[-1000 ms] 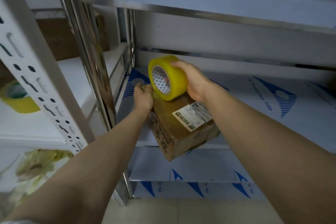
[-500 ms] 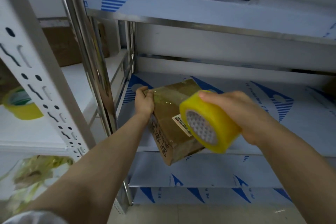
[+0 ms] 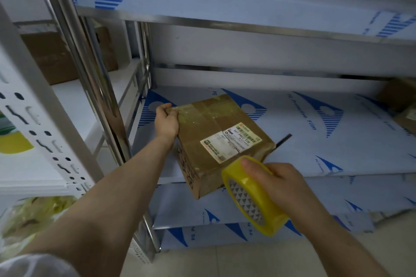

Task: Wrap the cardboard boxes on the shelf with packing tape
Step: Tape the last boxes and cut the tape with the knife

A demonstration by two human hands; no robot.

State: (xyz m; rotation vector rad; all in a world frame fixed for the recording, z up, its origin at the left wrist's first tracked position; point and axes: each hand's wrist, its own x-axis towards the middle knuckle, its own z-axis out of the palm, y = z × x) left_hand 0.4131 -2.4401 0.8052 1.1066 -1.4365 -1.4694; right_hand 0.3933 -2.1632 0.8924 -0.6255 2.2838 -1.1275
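The cardboard box (image 3: pixel 211 117) lies skewed on the middle shelf (image 3: pixel 337 141), its near corner overhanging the front edge. The left hand (image 3: pixel 166 121) grips its far left corner, with the fingertips hidden over the edge. The right hand (image 3: pixel 283 184) grasps a yellow tape roll (image 3: pixel 254 200) just before the near corner. At left a white perforated upright (image 3: pixel 45 108) hides most of a second yellow roll (image 3: pixel 13 143). Another brown box (image 3: pixel 400 99) is cut off at right.

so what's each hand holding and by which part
The right hand grips the yellow tape roll around its outer rim. The left hand holds the cardboard box at its far left corner.
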